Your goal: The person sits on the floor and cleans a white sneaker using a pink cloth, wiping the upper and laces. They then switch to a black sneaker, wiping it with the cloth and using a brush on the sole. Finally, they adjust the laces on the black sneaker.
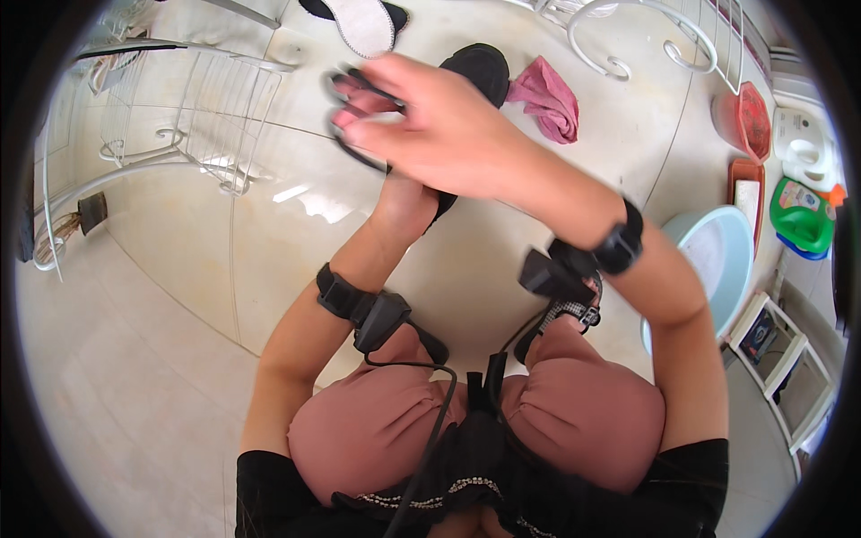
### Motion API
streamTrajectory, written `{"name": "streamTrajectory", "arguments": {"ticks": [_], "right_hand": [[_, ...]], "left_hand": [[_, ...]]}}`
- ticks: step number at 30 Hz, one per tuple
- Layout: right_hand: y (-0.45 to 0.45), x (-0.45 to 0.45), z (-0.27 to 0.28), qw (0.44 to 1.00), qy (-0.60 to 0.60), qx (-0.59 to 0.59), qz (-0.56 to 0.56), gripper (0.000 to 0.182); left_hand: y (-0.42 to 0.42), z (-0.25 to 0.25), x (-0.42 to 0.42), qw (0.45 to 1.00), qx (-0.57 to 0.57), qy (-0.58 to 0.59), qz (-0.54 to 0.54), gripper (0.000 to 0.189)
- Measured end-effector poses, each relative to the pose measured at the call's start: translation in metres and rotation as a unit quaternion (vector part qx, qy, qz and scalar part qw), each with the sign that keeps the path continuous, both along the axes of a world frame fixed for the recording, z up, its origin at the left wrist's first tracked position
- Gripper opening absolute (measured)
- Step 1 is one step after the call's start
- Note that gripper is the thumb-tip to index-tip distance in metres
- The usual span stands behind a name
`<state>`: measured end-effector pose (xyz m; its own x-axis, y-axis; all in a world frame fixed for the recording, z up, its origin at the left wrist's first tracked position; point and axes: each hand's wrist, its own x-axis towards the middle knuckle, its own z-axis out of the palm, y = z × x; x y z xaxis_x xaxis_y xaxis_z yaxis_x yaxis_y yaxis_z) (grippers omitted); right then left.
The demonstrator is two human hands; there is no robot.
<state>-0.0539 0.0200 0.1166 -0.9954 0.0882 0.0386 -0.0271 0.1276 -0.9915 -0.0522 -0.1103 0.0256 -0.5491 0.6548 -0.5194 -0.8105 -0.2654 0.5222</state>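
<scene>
My right hand [444, 128] reaches across in front of my left, blurred, with its fingers curled. Thin black bands [377, 87] show around its fingers; whether it grips them is too blurred to tell. Only the base of my left hand [410, 202] shows below it; the fingers are hidden behind the right hand. A black shoe [479, 70] lies partly covered by both hands, its rounded end pointing away from me. Beside that end is a crumpled pink cloth [548, 101]. A pale insole [364, 28] with a stitched edge rests over a black item farther off.
White wire racks [195, 114] stand at left, with another rack [646, 33] at upper right. A light-blue basin [726, 269] sits by my right arm. Beyond it are a red container [743, 121], a white jug [804, 144] and a green bottle [804, 215]. Cables hang over my lap.
</scene>
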Motion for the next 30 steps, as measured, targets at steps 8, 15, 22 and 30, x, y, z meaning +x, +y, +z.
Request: {"name": "streamTrajectory", "arguments": {"ticks": [8,15,22,30], "right_hand": [[0.061,-0.019,-0.008,0.996,-0.072,-0.06,0.013,0.021],[0.125,0.107,-0.159,0.829,-0.136,0.508,-0.19,0.068],[0.139,0.078,-0.165,0.877,-0.134,0.412,-0.207,0.043],[0.082,0.0,-0.106,0.931,0.087,0.283,-0.212,0.041]], "left_hand": [[-0.014,0.02,-0.009,0.991,-0.055,-0.124,0.018,0.047],[-0.015,0.023,-0.023,0.995,-0.033,-0.08,-0.051,0.036],[-0.028,0.034,-0.03,0.988,-0.1,0.06,-0.1,0.03],[-0.051,0.017,-0.072,0.985,-0.17,-0.038,0.005,0.027]]}}
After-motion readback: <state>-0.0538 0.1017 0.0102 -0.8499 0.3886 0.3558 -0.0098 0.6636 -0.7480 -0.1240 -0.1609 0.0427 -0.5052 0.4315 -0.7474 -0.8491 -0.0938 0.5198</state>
